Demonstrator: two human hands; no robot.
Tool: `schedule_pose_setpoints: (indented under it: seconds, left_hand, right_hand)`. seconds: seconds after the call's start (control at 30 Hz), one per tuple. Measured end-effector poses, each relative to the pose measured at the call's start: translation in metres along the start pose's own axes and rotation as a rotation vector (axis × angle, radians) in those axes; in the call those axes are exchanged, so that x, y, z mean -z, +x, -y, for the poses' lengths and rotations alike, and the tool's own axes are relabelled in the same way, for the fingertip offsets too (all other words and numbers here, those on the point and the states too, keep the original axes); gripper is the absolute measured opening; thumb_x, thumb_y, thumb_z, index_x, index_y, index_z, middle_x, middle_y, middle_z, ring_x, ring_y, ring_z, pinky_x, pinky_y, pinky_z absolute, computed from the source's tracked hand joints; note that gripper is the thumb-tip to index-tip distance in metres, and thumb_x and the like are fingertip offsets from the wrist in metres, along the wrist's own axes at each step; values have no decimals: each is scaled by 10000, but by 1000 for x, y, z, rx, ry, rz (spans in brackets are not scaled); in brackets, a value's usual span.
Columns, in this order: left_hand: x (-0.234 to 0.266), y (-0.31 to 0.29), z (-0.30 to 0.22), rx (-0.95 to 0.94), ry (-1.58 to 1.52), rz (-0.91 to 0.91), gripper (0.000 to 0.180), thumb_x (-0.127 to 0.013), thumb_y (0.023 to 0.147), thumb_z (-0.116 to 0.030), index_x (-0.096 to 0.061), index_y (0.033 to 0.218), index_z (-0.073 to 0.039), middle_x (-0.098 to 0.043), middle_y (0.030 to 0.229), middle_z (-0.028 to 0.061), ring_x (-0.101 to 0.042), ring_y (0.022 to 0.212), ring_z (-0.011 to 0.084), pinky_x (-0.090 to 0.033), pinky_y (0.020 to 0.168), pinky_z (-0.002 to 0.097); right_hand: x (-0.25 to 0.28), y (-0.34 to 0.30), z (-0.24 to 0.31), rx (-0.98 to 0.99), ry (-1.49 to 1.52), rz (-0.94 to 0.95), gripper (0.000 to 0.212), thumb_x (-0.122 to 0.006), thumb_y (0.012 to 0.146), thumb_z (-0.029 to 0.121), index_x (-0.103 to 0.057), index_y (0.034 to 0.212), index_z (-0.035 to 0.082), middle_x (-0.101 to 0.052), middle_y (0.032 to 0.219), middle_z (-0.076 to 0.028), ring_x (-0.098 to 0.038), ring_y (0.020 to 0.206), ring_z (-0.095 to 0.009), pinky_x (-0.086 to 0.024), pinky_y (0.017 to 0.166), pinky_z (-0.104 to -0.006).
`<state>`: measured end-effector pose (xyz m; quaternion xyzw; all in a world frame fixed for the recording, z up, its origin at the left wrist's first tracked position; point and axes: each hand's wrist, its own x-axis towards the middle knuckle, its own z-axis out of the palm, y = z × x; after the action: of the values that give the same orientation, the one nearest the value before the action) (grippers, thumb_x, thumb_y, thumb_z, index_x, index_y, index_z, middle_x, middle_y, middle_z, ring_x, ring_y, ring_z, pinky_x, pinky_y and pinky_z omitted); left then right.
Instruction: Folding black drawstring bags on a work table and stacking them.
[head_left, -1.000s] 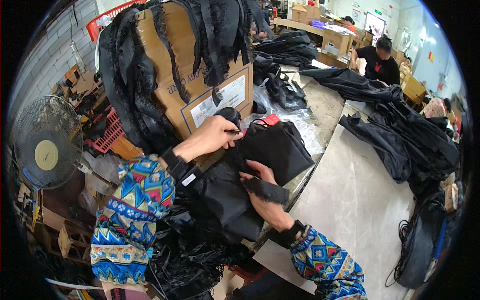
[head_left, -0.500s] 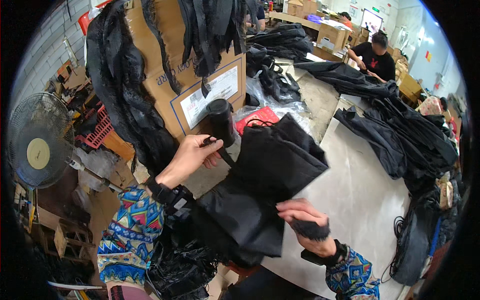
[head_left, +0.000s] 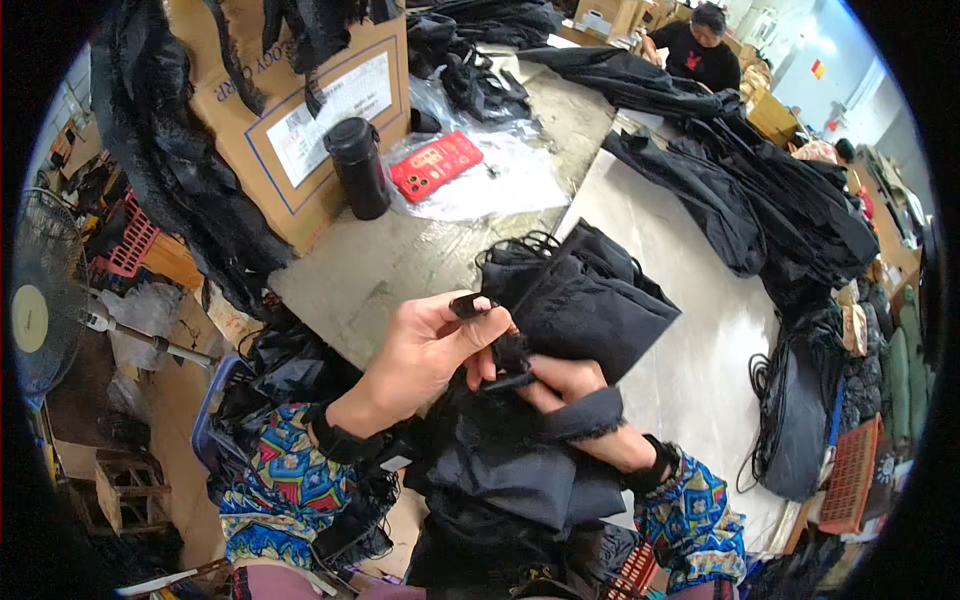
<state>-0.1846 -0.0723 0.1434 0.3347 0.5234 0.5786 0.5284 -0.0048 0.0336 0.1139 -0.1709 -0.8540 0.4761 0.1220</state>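
Over the near edge of the worktable, my two hands are close together on a piece of black cloth [head_left: 500,460], which hangs down toward my lap. My left hand [head_left: 415,355] is closed, thumb against its fingers, pinching a dark gathered edge of it. Just to the right, my right hand [head_left: 567,378] grips the same cloth from behind; its fingertips are partly hidden. A fuzzy black strip [head_left: 585,415] lies across the back of my right hand near the wrist. Beyond the hands rests a folded stack of black cloth pieces [head_left: 610,305] with thin cords at its left end.
A black tumbler [head_left: 358,175] stands beside a cardboard box [head_left: 350,130] draped with black strips. Near it a red phone [head_left: 436,166] lies on clear plastic. Black cloth heaps [head_left: 740,190] line the table's right. A fan [head_left: 45,310] stands left; a co-worker [head_left: 700,50] sits far back.
My hands were apart and have come together on the black cloth, the right moving leftward. The view has shifted, showing more of the table around the tumbler and phone.
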Motion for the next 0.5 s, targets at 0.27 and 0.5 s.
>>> schedule_pose_setpoints:
  seconds: [0.27, 0.5]
  left_hand:
    - [-18, -85, 13, -663, 1162, 67, 564, -789, 659, -294, -607, 1124, -31, -591, 1167, 130, -572, 1042, 288, -464, 891, 413]
    - [-67, -97, 61, -852, 1205, 40, 262, -665, 711, -74, -654, 968, -24, -687, 981, 80, -664, 860, 197, -507, 729, 308]
  right_hand:
    - [-2, 3, -13, -242, 405, -71, 258, -540, 966, 223, -689, 991, 14, -477, 622, 54, -418, 574, -38, -345, 505, -226]
    - [-11, 3, -11, -241, 559, -164, 251, -558, 964, 231, -693, 991, 21, -452, 613, 73, -400, 564, -26, -321, 493, -213]
